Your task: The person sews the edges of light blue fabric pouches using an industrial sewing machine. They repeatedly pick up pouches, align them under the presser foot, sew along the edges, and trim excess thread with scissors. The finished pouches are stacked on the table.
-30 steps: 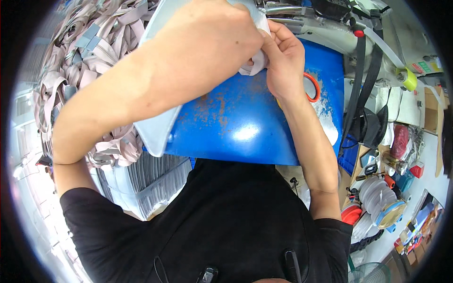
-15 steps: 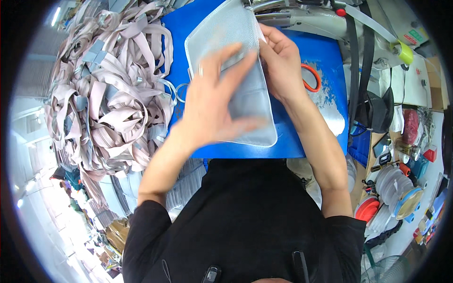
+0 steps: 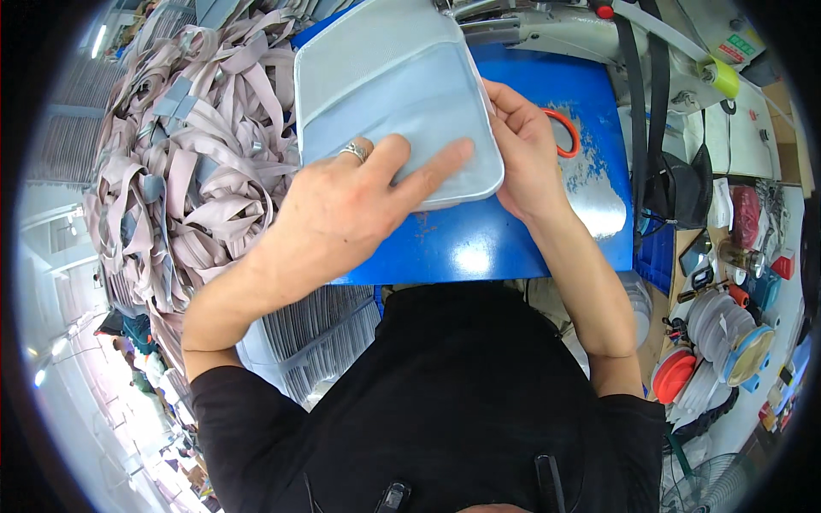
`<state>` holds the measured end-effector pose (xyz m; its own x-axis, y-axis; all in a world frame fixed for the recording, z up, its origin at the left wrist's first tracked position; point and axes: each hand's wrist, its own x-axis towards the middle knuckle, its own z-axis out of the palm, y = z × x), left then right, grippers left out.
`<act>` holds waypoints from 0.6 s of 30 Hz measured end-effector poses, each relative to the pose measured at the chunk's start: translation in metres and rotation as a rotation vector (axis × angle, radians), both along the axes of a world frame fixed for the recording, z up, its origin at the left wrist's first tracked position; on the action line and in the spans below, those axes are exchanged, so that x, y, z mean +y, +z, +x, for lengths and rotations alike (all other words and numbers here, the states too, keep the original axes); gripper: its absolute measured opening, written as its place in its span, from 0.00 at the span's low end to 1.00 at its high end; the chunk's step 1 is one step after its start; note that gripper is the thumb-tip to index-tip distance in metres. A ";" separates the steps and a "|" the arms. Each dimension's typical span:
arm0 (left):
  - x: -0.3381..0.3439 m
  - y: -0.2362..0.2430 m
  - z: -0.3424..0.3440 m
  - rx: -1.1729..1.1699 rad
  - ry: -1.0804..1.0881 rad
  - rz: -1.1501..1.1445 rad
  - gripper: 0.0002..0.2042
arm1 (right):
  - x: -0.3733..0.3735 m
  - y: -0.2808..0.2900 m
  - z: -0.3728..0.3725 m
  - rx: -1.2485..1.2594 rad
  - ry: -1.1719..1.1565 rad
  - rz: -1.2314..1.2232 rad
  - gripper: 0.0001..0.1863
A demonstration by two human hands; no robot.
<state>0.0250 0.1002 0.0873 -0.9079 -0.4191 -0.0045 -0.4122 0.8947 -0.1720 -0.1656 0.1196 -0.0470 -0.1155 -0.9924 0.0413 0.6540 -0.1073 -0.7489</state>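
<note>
A light grey fabric piece [image 3: 385,68] with mesh upper section, smooth lower panel and piped border is held at an angle above the blue work board [image 3: 462,248]. My left hand [image 3: 368,192], wearing a silver ring, grips its lower left part with bent fingers, one digit stretched across the panel. My right hand [image 3: 522,145] grips the right edge, its fingertips partly hidden behind the piece. An orange-red handled tool [image 3: 570,128] lies beside my right hand, mostly hidden.
A heap of pale pink strips [image 3: 197,171] fills the left, with grey stacked sheets [image 3: 316,342] below. A sewing machine [image 3: 556,34] stands behind the board, black straps [image 3: 633,111] hanging at right. Spools and small items [image 3: 723,333] crowd the right side.
The grey piece has tilted and shifted, showing more of its smooth panel. My left hand has come down from above onto its lower part; my right hand has moved slightly down.
</note>
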 end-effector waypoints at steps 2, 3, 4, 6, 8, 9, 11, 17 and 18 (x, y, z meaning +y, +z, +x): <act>-0.013 0.008 -0.002 -0.046 -0.016 -0.020 0.39 | -0.004 0.001 0.000 0.004 -0.013 -0.008 0.17; -0.019 0.010 -0.003 -0.051 -0.028 -0.036 0.39 | -0.006 0.002 0.000 0.007 -0.018 -0.015 0.17; -0.027 0.010 -0.003 -0.056 -0.040 -0.053 0.39 | -0.009 0.003 0.000 0.010 -0.023 -0.022 0.17; -0.043 0.009 -0.004 -0.077 -0.070 -0.087 0.40 | -0.016 0.004 -0.001 0.022 -0.035 -0.033 0.18; -0.056 0.014 -0.008 -0.106 -0.093 -0.112 0.40 | -0.023 0.004 -0.004 0.048 -0.046 -0.042 0.19; -0.063 0.015 -0.008 -0.097 -0.099 -0.111 0.40 | -0.027 0.004 -0.005 0.066 -0.043 -0.047 0.19; -0.076 0.018 -0.010 -0.079 -0.113 -0.108 0.40 | -0.037 0.003 -0.007 0.087 -0.043 -0.051 0.21; -0.116 0.023 -0.017 -0.099 -0.143 -0.158 0.35 | -0.064 0.000 -0.001 0.103 -0.082 -0.038 0.19; -0.124 0.022 -0.019 -0.121 -0.150 -0.162 0.35 | -0.067 0.000 -0.001 0.099 -0.087 -0.036 0.19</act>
<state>0.0064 -0.0235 0.1097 -0.9570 -0.2837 -0.0607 -0.2444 0.9010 -0.3585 -0.1662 0.0530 -0.0465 -0.1945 -0.9766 0.0918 0.5643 -0.1880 -0.8039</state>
